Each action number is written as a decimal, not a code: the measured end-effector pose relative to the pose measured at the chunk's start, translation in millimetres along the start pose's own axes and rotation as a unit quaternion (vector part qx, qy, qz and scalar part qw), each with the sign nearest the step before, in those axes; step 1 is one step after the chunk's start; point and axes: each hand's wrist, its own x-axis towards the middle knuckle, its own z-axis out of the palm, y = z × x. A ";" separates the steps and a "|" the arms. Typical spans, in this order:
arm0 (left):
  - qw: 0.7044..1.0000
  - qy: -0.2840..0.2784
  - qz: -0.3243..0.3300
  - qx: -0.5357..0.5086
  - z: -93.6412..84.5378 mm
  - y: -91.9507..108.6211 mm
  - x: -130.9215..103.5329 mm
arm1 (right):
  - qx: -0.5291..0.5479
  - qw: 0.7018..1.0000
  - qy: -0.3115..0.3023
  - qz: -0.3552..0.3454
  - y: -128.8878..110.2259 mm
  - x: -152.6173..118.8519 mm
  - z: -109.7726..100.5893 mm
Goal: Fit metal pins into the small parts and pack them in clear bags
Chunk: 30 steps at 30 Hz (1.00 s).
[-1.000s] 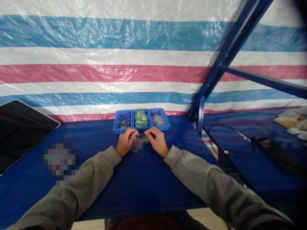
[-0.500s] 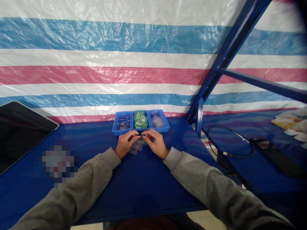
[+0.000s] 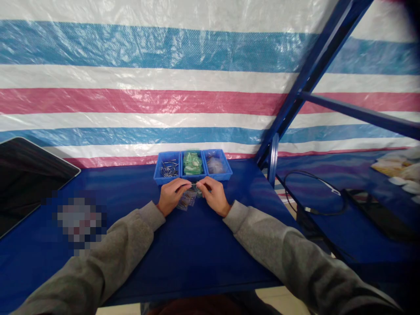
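Note:
My left hand (image 3: 170, 196) and my right hand (image 3: 214, 195) meet just in front of the blue bins, each closed in a pinch. A thin silver metal rod (image 3: 194, 183) spans the small gap between their fingertips; its exact kind is too small to make out. Beneath and between the hands lie small clear plastic bags (image 3: 186, 201) with little brownish and metallic pieces inside. The left blue bin (image 3: 158, 178) holds loose slender metal pieces (image 3: 169, 168). Green packets (image 3: 192, 163) fill the middle bin, and clear plastic bags (image 3: 215, 166) lie in the right one.
A dark-screened device (image 3: 22, 179) stands at the left of the blue table (image 3: 193, 262), with a blurred-out patch (image 3: 78, 218) near it. To the right are a blue metal frame (image 3: 292, 105), a black cable (image 3: 288, 192) and a dark flat object (image 3: 377, 214).
The fingertips of my right hand have drawn slightly to the right, and more of the silver rod shows between the hands. My left hand has barely moved.

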 end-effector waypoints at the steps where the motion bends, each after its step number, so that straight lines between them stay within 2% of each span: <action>1: 1.000 -0.001 -0.006 0.003 0.1 -0.4 0.1 | -0.003 1.000 -0.004 -0.002 -0.2 -0.1 0.0; 10: 0.997 -0.005 -0.065 0.051 0.6 -5.1 -0.5 | -0.003 0.999 -0.024 -0.048 0.1 -1.8 2.4; 17: 0.999 -0.020 -0.035 0.019 -1.9 -2.5 -0.4 | -0.013 0.999 -0.025 -0.046 -2.8 -0.8 -0.5; 20: 1.000 -0.009 -0.022 -0.001 -1.7 -0.7 -0.6 | -0.025 0.998 -0.031 -0.044 -1.8 -0.6 0.0; 24: 1.000 0.010 -0.026 -0.007 -1.5 0.0 -1.9 | -0.038 0.998 -0.035 -0.041 2.0 -1.0 2.1; 30: 1.000 0.007 -0.031 0.002 -1.6 -1.3 -2.3 | -0.044 0.998 -0.025 -0.033 2.5 -0.5 3.3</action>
